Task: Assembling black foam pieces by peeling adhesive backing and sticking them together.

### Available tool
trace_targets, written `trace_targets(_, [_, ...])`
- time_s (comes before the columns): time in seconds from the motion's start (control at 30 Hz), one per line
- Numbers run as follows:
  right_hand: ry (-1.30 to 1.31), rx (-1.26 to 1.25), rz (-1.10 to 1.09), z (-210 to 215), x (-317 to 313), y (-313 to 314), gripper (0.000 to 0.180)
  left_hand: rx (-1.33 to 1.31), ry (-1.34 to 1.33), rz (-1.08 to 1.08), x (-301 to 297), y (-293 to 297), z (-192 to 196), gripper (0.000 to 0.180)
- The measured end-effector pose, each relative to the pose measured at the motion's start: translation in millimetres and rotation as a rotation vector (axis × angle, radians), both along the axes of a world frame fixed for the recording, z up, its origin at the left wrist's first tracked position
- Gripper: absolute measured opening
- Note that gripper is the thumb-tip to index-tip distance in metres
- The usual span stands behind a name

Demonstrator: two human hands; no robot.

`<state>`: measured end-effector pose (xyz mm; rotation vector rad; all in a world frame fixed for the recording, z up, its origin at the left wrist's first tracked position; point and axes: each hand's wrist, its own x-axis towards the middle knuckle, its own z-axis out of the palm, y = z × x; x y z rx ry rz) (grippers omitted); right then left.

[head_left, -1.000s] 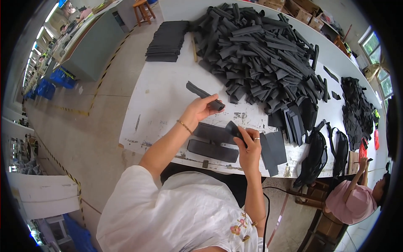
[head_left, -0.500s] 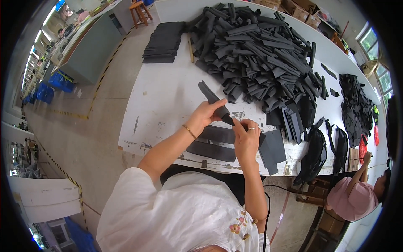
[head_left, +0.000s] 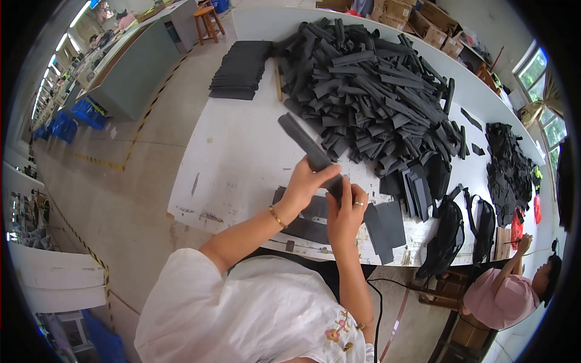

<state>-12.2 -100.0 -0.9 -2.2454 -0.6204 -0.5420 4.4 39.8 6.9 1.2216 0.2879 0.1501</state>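
Observation:
A long black strip of sheet material, curled along its length, is held slantwise above the white table. My left hand wraps round its middle, thumb on top. At the strip's lower right end, my right hand, with a ring on one finger, pinches it. Flat black strips lie on the table under my hands, partly hidden by them. Flat black pieces overlap just right of my right hand.
A big heap of curled black strips covers the table's far side. Left of it are a neat stack of black strips and a wooden stick. Black bags stand at the right, near a person in pink.
Both hands have come slightly nearer to me, the right one also a little leftward. The strip shows more of its length beyond my left hand. The view has shifted slightly.

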Motion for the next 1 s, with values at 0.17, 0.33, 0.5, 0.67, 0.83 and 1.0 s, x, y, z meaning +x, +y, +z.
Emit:
trace_targets(0.17, [0.015,0.118,0.054,2.8,-11.8,5.9,0.055,-0.566,-0.041,-0.205,-2.0,-1.8,8.6,0.026])
trace_targets(0.33, [0.085,0.107,0.137,-11.1,-18.6,-10.2,0.039,-0.504,-0.072,-0.128,-8.0,-15.3,7.2,0.03])
trace_targets(0.5, [0.041,0.119,0.22,-7.9,-5.4,-1.4,0.037,-0.523,0.013,-0.138,-17.7,-28.5,6.3,0.028])
trace_targets(0.67, [0.097,0.039,0.139,-7.6,-16.1,-18.8,0.03,-0.344,-0.109,-0.081,-8.6,-8.6,2.2,0.029])
trace_targets(0.83, [0.099,0.106,0.252,6.3,-3.4,-10.9,0.022,-0.482,-0.091,-0.205,-21.5,-31.4,0.9,0.032])
trace_targets(1.0, [0.119,0.025,0.225,7.4,-8.0,-19.0,0.022,-0.516,-0.008,-0.148,-18.4,-27.5,1.9,0.036])
